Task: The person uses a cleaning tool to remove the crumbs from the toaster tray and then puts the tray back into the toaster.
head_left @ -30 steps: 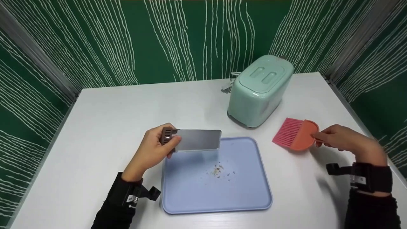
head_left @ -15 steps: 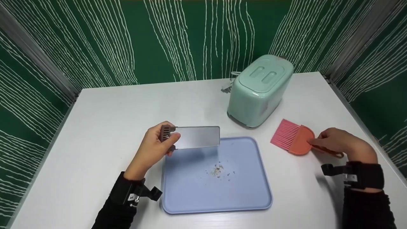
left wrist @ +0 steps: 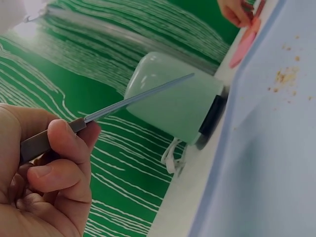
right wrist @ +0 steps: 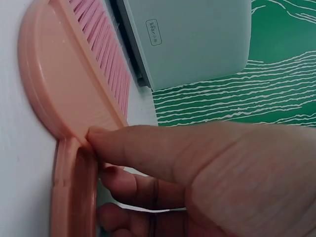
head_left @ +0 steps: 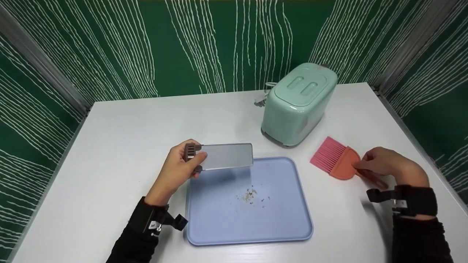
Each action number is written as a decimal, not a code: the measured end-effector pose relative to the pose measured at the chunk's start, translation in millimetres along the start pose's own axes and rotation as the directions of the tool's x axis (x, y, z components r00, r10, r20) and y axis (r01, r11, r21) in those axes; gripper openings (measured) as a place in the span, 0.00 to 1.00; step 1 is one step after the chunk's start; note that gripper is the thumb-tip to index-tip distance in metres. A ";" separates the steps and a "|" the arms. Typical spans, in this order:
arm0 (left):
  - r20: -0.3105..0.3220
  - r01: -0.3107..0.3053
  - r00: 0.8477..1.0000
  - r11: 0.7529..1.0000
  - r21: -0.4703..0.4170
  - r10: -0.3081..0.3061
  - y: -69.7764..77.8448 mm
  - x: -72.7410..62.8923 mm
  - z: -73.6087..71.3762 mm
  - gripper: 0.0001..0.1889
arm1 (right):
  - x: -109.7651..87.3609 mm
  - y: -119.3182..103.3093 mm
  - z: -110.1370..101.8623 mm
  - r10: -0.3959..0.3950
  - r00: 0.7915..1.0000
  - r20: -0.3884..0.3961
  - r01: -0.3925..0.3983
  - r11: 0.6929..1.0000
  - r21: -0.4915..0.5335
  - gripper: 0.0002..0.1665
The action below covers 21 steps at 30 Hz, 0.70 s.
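My left hand (head_left: pixel 180 161) holds a flat metal crumb tray (head_left: pixel 228 156) by its brown slotted end, thumb on top. It hangs over the back left of a blue tray (head_left: pixel 226 223), tilted, and the left wrist view shows the crumb tray (left wrist: pixel 143 98) nearly edge-on. Crumbs (head_left: pixel 250 195) lie scattered near the blue tray's middle. At the right, my right hand (head_left: pixel 393 164) pinches an orange brush (head_left: pixel 345 164) with pink bristles where head meets handle. In the right wrist view, thumb and fingers meet at the neck of the brush (right wrist: pixel 64 74); I cannot tell whether it touches the table.
A mint-green toaster (head_left: pixel 292 117) stands behind the blue tray, towards the right. Its white cord (head_left: pixel 268 89) lies at its back left. Green walls with white lines (head_left: pixel 204 44) close off the back and sides of the white table (head_left: pixel 146 124).
The brush has shifted slightly left and towards me with my right hand, and its handle has come into sight. My left hand has lifted the crumb tray a little.
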State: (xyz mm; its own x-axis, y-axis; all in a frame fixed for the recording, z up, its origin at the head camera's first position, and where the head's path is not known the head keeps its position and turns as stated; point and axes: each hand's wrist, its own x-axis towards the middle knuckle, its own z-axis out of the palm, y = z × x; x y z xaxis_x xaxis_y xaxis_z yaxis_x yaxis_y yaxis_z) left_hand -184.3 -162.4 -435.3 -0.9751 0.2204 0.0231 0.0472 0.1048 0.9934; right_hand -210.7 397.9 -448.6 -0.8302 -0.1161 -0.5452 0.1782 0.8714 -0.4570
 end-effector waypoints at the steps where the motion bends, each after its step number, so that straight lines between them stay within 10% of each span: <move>1: -0.005 0.008 1.000 1.000 -0.006 -0.008 -0.6 0.4 0.4 0.06 | 0.0 0.0 0.0 -0.001 1.000 -0.005 0.001 1.000 -0.005 0.24; 13: -0.052 0.044 0.998 0.998 -0.047 -0.046 -7.9 4.2 6.7 0.12 | -10.7 -16.2 -6.2 -0.052 0.984 -0.170 0.034 0.994 -0.106 0.32; 21: -0.061 0.087 0.994 0.996 -0.003 -0.087 -17.6 8.6 15.9 0.13 | -20.7 -49.2 -6.5 -0.150 0.925 -0.350 0.120 0.987 -0.105 0.32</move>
State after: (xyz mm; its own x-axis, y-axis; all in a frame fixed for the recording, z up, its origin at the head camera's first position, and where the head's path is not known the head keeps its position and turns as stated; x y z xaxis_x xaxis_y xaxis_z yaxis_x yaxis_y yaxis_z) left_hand -190.0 -146.9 -454.4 -0.9869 0.1509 -0.0562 -0.0381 0.1206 0.9920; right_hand -205.7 360.6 -410.3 -0.9792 -0.0713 -0.1901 0.0206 0.8965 -0.4425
